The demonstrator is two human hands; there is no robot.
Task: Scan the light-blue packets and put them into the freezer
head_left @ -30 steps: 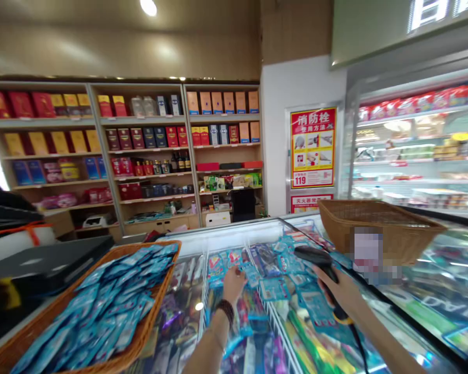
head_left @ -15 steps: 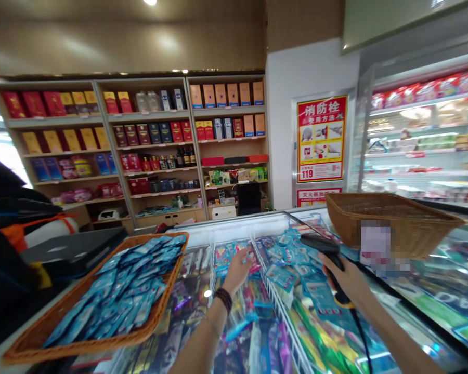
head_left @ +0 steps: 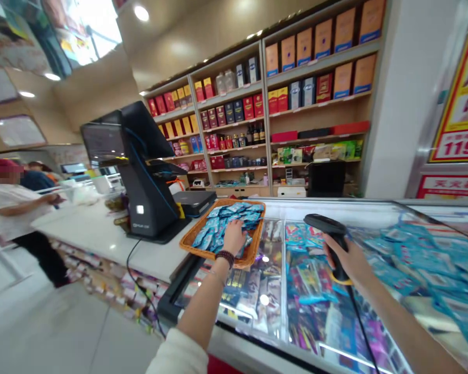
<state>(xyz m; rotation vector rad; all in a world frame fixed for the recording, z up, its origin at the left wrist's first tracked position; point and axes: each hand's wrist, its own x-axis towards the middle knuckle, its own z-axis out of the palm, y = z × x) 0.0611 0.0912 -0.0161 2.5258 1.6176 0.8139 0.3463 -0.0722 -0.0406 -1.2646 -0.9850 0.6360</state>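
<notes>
My left hand (head_left: 234, 239), with a dark beaded bracelet at the wrist, reaches over the woven basket (head_left: 187, 244) and touches the pile of small blue packets (head_left: 212, 229) inside it. Its fingers look apart and slightly bent; their tips are partly lost among the packets, and no packet shows lifted. Wrapped round the handle of a black barcode scanner (head_left: 327, 226) is my right hand (head_left: 345, 254). The scanner is held above the glass-topped freezer (head_left: 283, 280), its head pointing left and its cable hanging down.
Left of the basket, a checkout terminal (head_left: 144, 176) stands on the white counter (head_left: 101, 244), near a flat black box (head_left: 195, 201). More blue packets (head_left: 417, 259) lie in the freezer's right part. A person (head_left: 19, 208) stands at far left. Shelves (head_left: 315, 117) line the back.
The view has swung left, bringing the terminal and a person into sight. My left hand has moved left from over the freezer onto the basket's packets. The scanner stays in my right hand.
</notes>
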